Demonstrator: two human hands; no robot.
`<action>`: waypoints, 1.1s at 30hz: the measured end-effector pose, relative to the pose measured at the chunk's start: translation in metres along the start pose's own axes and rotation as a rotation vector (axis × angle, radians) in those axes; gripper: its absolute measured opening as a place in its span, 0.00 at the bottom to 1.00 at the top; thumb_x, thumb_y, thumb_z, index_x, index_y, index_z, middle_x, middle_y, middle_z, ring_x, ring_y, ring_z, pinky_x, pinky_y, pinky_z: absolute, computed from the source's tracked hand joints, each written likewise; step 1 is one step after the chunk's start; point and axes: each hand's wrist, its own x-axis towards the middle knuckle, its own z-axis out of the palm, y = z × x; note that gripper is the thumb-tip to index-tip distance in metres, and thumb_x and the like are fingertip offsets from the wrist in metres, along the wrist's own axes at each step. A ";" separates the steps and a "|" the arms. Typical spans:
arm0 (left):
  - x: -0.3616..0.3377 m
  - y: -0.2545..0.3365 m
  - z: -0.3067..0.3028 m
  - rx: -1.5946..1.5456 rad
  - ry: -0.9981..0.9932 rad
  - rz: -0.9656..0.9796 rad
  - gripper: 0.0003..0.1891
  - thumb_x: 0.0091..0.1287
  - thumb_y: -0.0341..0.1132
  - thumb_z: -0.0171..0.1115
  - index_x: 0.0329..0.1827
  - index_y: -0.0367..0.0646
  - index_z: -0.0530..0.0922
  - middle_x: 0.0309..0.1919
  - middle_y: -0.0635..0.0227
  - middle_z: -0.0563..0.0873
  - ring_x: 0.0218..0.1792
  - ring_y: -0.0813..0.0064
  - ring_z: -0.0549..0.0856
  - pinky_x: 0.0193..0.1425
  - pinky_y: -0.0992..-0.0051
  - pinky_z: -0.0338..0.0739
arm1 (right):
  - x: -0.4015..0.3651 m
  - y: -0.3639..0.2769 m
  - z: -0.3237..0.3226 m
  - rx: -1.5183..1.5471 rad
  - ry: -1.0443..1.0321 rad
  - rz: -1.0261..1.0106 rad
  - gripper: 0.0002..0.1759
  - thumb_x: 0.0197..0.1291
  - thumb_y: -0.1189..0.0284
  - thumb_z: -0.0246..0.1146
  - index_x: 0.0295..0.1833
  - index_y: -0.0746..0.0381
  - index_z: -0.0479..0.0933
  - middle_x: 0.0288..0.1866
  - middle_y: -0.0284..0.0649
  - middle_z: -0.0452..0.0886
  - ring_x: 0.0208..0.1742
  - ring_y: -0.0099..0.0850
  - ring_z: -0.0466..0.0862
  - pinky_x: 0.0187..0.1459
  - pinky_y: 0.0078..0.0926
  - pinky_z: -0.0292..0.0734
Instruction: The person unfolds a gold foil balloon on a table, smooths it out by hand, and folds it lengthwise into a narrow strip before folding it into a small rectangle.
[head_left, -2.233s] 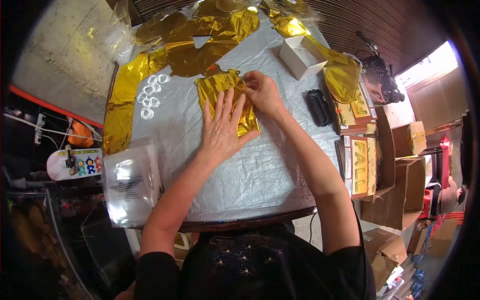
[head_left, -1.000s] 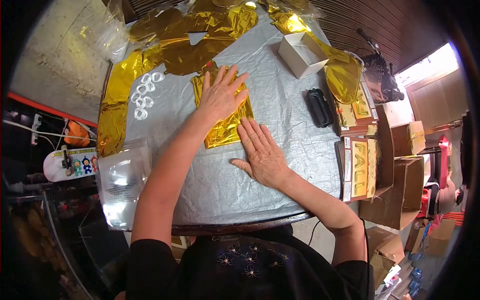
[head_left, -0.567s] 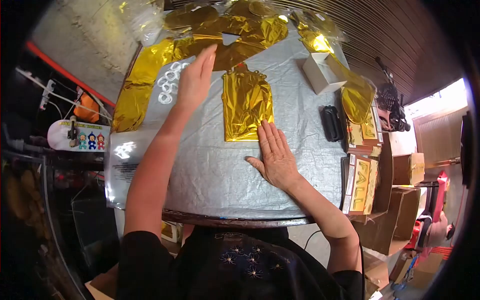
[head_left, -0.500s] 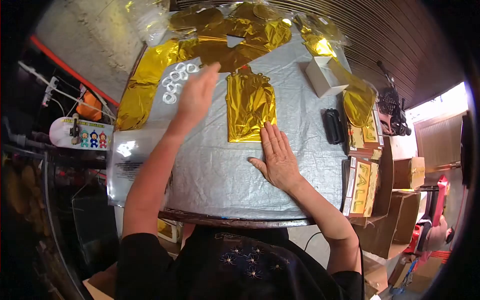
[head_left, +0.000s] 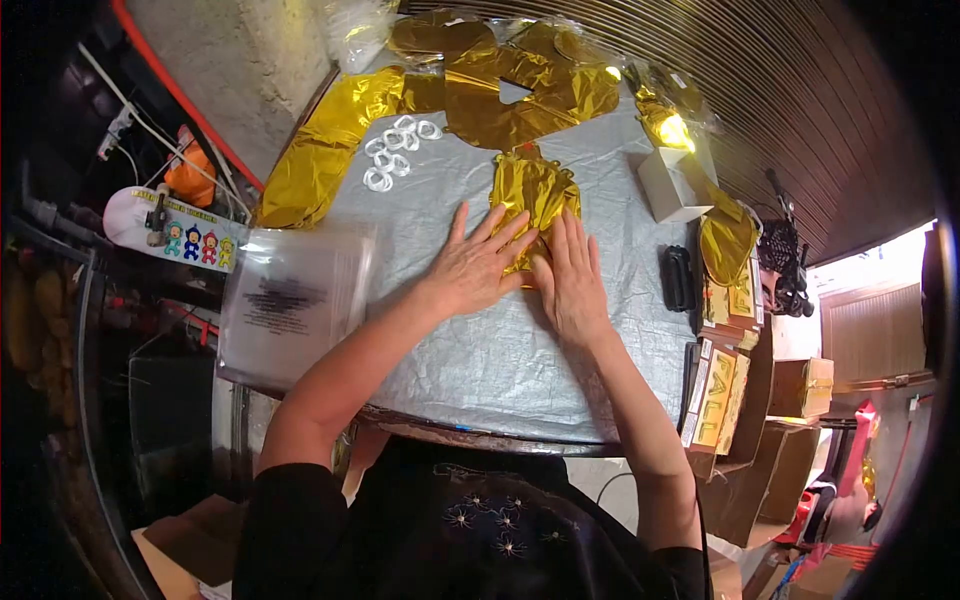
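Observation:
A folded gold foil balloon [head_left: 533, 185] lies flat at the middle of the table, its tabbed end away from me. My left hand [head_left: 470, 268] rests on its lower left part with the fingers spread. Against its lower right side, my right hand [head_left: 575, 285] lies flat, fingers extended and thumb near the left fingertips. The balloon's near end is mostly covered by both hands. Small white coiled rings [head_left: 388, 160] are grouped to the left. Beyond the folded balloon, a larger flat gold foil piece [head_left: 480, 95] with a triangular opening is spread out.
Clear plastic bags with printing [head_left: 290, 300] are stacked at the table's left edge. More gold foil [head_left: 310, 165] stretches along the far left. To the right are an open white box [head_left: 672, 190], a black case [head_left: 678, 278] and printed packages [head_left: 718, 395]. A grey sheet [head_left: 450, 370] covers the table.
My left hand has come down from above the table near the white rings onto the folded balloon. My right hand has moved slightly up along the balloon's right side. The view has shifted.

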 end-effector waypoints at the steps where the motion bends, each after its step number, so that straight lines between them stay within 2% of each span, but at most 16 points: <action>1: 0.000 0.000 0.000 0.018 -0.014 -0.006 0.38 0.82 0.62 0.47 0.86 0.49 0.64 0.87 0.65 0.60 0.88 0.57 0.54 0.86 0.32 0.37 | 0.012 0.004 0.010 0.017 0.034 0.053 0.42 0.82 0.50 0.51 0.84 0.73 0.56 0.87 0.60 0.57 0.88 0.55 0.57 0.85 0.55 0.49; 5: 0.000 -0.001 0.001 0.014 -0.008 -0.018 0.40 0.81 0.64 0.48 0.87 0.46 0.62 0.87 0.66 0.60 0.88 0.59 0.54 0.86 0.32 0.37 | 0.032 0.022 0.041 -0.055 0.037 0.206 0.40 0.84 0.51 0.47 0.85 0.71 0.55 0.88 0.58 0.56 0.89 0.52 0.55 0.85 0.55 0.49; 10: 0.000 -0.004 0.002 0.006 -0.006 -0.025 0.43 0.80 0.65 0.49 0.88 0.44 0.58 0.88 0.67 0.60 0.88 0.59 0.54 0.87 0.33 0.37 | 0.030 0.021 0.048 -0.189 0.111 0.206 0.42 0.83 0.49 0.47 0.84 0.73 0.58 0.87 0.57 0.59 0.88 0.51 0.58 0.85 0.54 0.49; 15: 0.011 -0.009 -0.004 -0.151 -0.019 -0.101 0.39 0.82 0.60 0.48 0.88 0.44 0.59 0.88 0.67 0.60 0.87 0.60 0.56 0.87 0.34 0.39 | 0.032 0.018 0.047 -0.201 0.068 0.236 0.41 0.83 0.50 0.47 0.85 0.71 0.56 0.89 0.54 0.57 0.89 0.50 0.55 0.85 0.56 0.50; 17: 0.025 -0.020 -0.013 -0.082 0.077 -0.078 0.36 0.84 0.56 0.46 0.87 0.44 0.61 0.87 0.66 0.62 0.87 0.61 0.57 0.86 0.34 0.41 | 0.033 0.016 0.043 -0.202 0.051 0.244 0.41 0.83 0.50 0.47 0.85 0.71 0.56 0.89 0.54 0.57 0.89 0.50 0.55 0.85 0.56 0.50; 21: 0.051 -0.046 -0.016 0.037 -0.037 -0.055 0.29 0.86 0.53 0.44 0.84 0.53 0.68 0.86 0.67 0.65 0.87 0.59 0.59 0.85 0.32 0.44 | 0.031 0.021 0.046 -0.177 0.059 0.214 0.38 0.84 0.53 0.48 0.85 0.69 0.56 0.88 0.56 0.58 0.89 0.52 0.56 0.85 0.57 0.49; 22: 0.053 -0.053 -0.011 -0.020 -0.023 -0.051 0.27 0.86 0.51 0.46 0.83 0.55 0.70 0.85 0.62 0.66 0.86 0.56 0.62 0.86 0.39 0.50 | 0.032 0.026 0.045 -0.180 0.056 0.213 0.38 0.84 0.53 0.48 0.85 0.69 0.56 0.88 0.56 0.58 0.89 0.52 0.56 0.85 0.57 0.49; 23: 0.056 -0.060 -0.006 -0.023 -0.021 -0.049 0.27 0.86 0.51 0.46 0.83 0.55 0.70 0.85 0.62 0.66 0.86 0.56 0.62 0.86 0.39 0.50 | 0.032 0.033 0.043 0.038 0.111 0.231 0.36 0.84 0.56 0.50 0.85 0.69 0.57 0.87 0.58 0.58 0.88 0.53 0.57 0.85 0.55 0.49; 24: 0.059 -0.067 0.000 -0.203 0.163 -0.035 0.26 0.84 0.47 0.51 0.81 0.50 0.71 0.83 0.57 0.68 0.83 0.53 0.65 0.85 0.44 0.55 | 0.034 0.041 0.041 0.256 0.168 0.246 0.35 0.84 0.58 0.51 0.85 0.68 0.58 0.87 0.59 0.59 0.88 0.54 0.57 0.85 0.53 0.49; 25: 0.059 -0.073 0.002 -0.382 0.345 -0.020 0.27 0.83 0.44 0.56 0.80 0.44 0.72 0.81 0.51 0.69 0.80 0.50 0.69 0.84 0.50 0.60 | 0.036 0.054 0.046 0.287 0.369 0.181 0.31 0.82 0.65 0.56 0.82 0.68 0.63 0.82 0.60 0.68 0.81 0.53 0.71 0.79 0.46 0.65; 27: 0.043 -0.072 -0.012 -0.414 0.353 -0.115 0.27 0.81 0.43 0.59 0.79 0.41 0.72 0.78 0.48 0.72 0.76 0.48 0.72 0.82 0.53 0.64 | 0.038 0.059 0.013 0.642 0.248 0.495 0.29 0.78 0.72 0.59 0.80 0.72 0.66 0.71 0.64 0.80 0.67 0.47 0.85 0.68 0.37 0.79; 28: 0.034 -0.068 -0.019 -0.445 0.358 -0.209 0.27 0.80 0.42 0.61 0.77 0.37 0.73 0.75 0.45 0.74 0.73 0.45 0.76 0.79 0.55 0.68 | 0.042 0.067 0.005 0.561 0.311 0.433 0.21 0.74 0.72 0.64 0.65 0.74 0.80 0.51 0.57 0.91 0.48 0.38 0.93 0.51 0.33 0.86; 29: 0.026 -0.063 -0.020 -0.450 0.349 -0.198 0.27 0.80 0.42 0.61 0.77 0.37 0.73 0.75 0.45 0.74 0.73 0.45 0.76 0.79 0.55 0.68 | 0.047 0.073 -0.001 0.557 0.318 0.446 0.21 0.74 0.72 0.64 0.65 0.74 0.80 0.51 0.57 0.91 0.48 0.38 0.93 0.51 0.33 0.86; 31: 0.010 -0.046 -0.019 -0.456 0.239 -0.147 0.32 0.77 0.45 0.67 0.76 0.34 0.72 0.73 0.49 0.75 0.71 0.48 0.76 0.77 0.51 0.66 | 0.058 0.088 -0.012 0.529 0.084 0.569 0.13 0.70 0.74 0.67 0.50 0.74 0.88 0.34 0.45 0.91 0.32 0.28 0.88 0.37 0.26 0.83; 32: 0.005 -0.033 -0.021 -0.462 0.233 -0.135 0.32 0.77 0.45 0.67 0.76 0.34 0.72 0.73 0.49 0.75 0.71 0.48 0.76 0.77 0.51 0.66 | 0.066 0.094 -0.005 0.670 0.111 0.575 0.11 0.65 0.74 0.72 0.40 0.74 0.90 0.27 0.42 0.88 0.24 0.24 0.84 0.27 0.23 0.78; 33: 0.000 -0.020 -0.023 -0.358 0.204 -0.160 0.35 0.75 0.48 0.68 0.77 0.34 0.71 0.74 0.51 0.74 0.73 0.50 0.74 0.77 0.52 0.65 | 0.072 0.102 -0.004 0.667 0.118 0.583 0.11 0.65 0.74 0.72 0.40 0.74 0.90 0.27 0.42 0.88 0.24 0.24 0.84 0.27 0.23 0.78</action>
